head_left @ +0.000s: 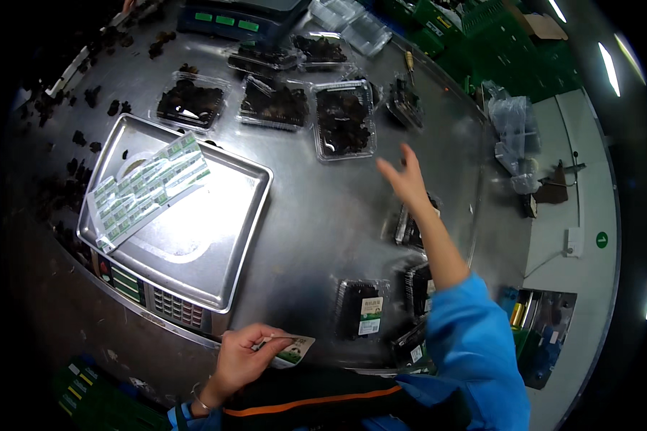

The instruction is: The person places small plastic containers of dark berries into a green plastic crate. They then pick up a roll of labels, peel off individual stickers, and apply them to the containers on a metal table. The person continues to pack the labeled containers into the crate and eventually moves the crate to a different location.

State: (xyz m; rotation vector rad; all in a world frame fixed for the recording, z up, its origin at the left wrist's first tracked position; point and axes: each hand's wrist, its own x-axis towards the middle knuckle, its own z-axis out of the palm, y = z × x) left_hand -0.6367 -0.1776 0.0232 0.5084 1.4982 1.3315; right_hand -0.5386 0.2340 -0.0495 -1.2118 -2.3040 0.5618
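Observation:
My left hand (246, 355) pinches a small white-and-green label (295, 350) between thumb and fingers at the table's front edge. Stretched out over the steel table, my right hand (408, 179) has its fingers apart and holds nothing. Its closest neighbour on the far side is a clear plastic box (345, 121) of dark, crinkled pieces that look like dried fungus. Two similar boxes (273, 102) (191, 102) stand to the left of that one. Below my right forearm lies a closed box (359, 309) with a label on its lid, and several more boxes sit beside it, partly hidden by the arm.
A scale with a steel tray (244, 251) stands at left, a sheet of labels (151, 188) lying on it. Loose dark pieces (65, 194) litter the table's left side. Another scale (237, 21) and empty clear boxes (366, 32) are at the back. Green crates (510, 57) stand beyond.

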